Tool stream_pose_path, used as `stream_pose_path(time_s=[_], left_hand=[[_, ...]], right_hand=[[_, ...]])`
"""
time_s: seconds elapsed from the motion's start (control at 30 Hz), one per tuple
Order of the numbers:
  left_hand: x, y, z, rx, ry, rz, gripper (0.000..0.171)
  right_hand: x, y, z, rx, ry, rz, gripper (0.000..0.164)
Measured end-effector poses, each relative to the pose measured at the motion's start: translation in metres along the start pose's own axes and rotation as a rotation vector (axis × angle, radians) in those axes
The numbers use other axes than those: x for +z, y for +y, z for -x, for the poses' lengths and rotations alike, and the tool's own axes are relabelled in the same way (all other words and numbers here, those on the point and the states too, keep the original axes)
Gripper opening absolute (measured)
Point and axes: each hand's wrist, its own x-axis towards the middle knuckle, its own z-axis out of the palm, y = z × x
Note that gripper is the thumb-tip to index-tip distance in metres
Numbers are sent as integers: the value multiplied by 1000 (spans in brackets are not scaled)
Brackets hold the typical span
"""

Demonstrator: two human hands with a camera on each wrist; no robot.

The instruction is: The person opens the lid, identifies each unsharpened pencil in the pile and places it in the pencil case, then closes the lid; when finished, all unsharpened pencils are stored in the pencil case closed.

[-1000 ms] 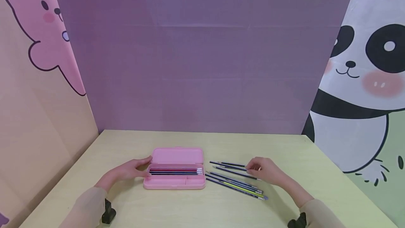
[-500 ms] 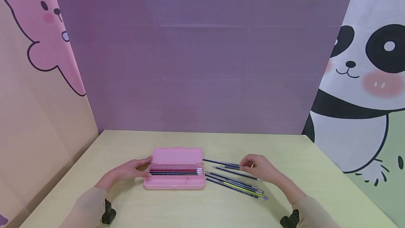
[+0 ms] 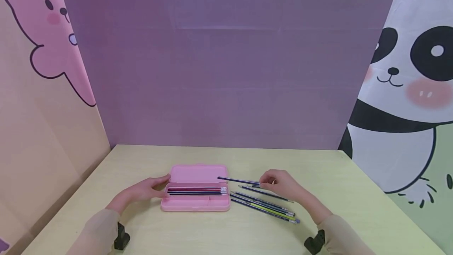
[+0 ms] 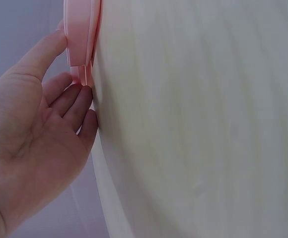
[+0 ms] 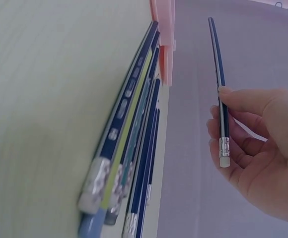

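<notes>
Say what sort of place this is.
Probably a children's room or play corner: a black-and-white cartoon panda and a pink cartoon animal flank a pale wood-toned table.

All three views share the pencil case

This looks like a child-themed indoor corner, home or classroom unclear, with a cartoon panda on the right wall, a pink cartoon animal on the left wall, and a creased purple sheet behind a pale wood-grain table.
</notes>
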Motion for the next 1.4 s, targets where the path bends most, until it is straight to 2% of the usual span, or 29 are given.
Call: stream_pose_path(time_s=[0.23,0.53,1.07,1.4], left_hand=[[-1,2,1,18,5,0,83],[0,2,2,-3,8,-14,85],[-1,5,4,1,10,-4,84],[-2,3,2,-17,9,0,83]], right_hand=[[3,-7,-7,-16,0,4,9],[11,-17,-18,-23,1,-1,6],[23,-34,-35,-31,-34,-39,8],[36,-45,-46,-78,-55,-49,8]])
